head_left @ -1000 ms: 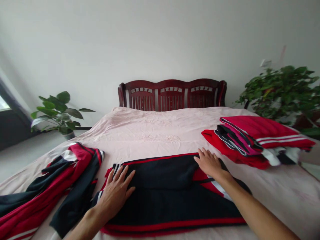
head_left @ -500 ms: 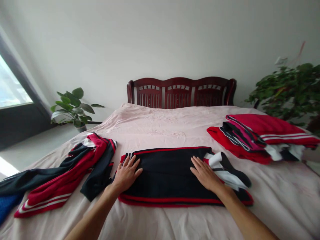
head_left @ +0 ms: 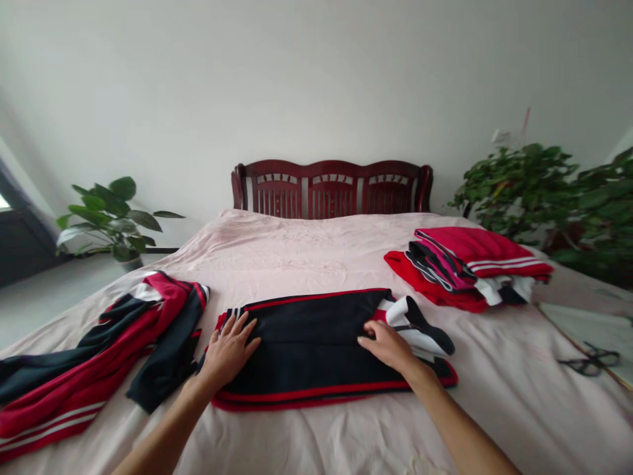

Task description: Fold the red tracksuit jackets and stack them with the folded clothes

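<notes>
My left hand lies flat on the left part of a folded black garment with red trim. My right hand rests on its right part, fingers together on the black fabric and pointing left. Beyond that hand, a black-and-white sleeve lies folded on top of the garment. A crumpled red-and-black tracksuit garment lies just left of my left hand, apart from it. Folded red clothes are stacked farther off to the right.
All this lies on a bed with a wrinkled pink sheet, its dark red wooden headboard at the far end. Black-handled scissors lie on a pale board at the right. Leafy potted plants stand beyond both sides.
My right hand has slid left toward the garment's middle, and my left hand has shifted slightly down. The view has turned right, bringing the scissors into sight.
</notes>
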Tool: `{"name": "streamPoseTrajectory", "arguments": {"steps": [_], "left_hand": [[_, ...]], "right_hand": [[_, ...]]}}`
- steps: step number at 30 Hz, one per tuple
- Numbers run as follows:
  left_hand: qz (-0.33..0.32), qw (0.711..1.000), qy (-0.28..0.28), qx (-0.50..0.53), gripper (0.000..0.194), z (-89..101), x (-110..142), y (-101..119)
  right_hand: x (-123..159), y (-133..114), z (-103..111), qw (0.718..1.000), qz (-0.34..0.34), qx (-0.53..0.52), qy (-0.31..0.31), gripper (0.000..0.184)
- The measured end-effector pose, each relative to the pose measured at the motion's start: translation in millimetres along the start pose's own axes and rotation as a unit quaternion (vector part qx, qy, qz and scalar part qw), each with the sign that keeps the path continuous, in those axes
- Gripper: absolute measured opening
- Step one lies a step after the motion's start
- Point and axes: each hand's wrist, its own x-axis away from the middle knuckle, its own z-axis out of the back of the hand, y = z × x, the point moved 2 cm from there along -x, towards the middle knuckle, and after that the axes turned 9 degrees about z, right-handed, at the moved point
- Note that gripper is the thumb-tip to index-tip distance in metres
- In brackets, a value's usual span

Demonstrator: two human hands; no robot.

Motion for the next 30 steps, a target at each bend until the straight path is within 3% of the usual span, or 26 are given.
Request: {"name": "streamPoseTrajectory", "arguments": {"steps": [4, 8, 12, 18, 26, 30], "left_hand": [[-0.002, 1.000, 0.001, 0.016, 0.054, -0.3, 0, -1], [-0.010, 1.000, -0.005, 0.028, 0.053, -1.6, -2, -5], [-0.010, 0.999, -0.014, 0.043, 0.051, -3.8, -3, -9], [-0.022, 0.998, -0.005, 0.066, 0.053, -10.6, -5, -16], [-0.015, 0.990, 0.130, 0.056, 0.067, -9.3, 9, -29], [0.004, 0.989, 0.139, 0.047, 0.064, 3.4, 21, -36]], "right_hand": [[-11, -1, -3, 0.997, 0.016, -0.065, -0.037, 0.019], [-2, -8, 1, 0.982, 0.073, -0.155, -0.085, 0.012], [23, -22, 14, 0.955, 0.146, -0.240, -0.096, 0.026], [48, -32, 28, 0.947, 0.183, -0.235, -0.121, 0.037], [31, -22, 31, 0.938, 0.214, -0.274, -0.014, 0.022], [18, -11, 23, 0.962, 0.144, -0.228, 0.054, 0.025]]}}
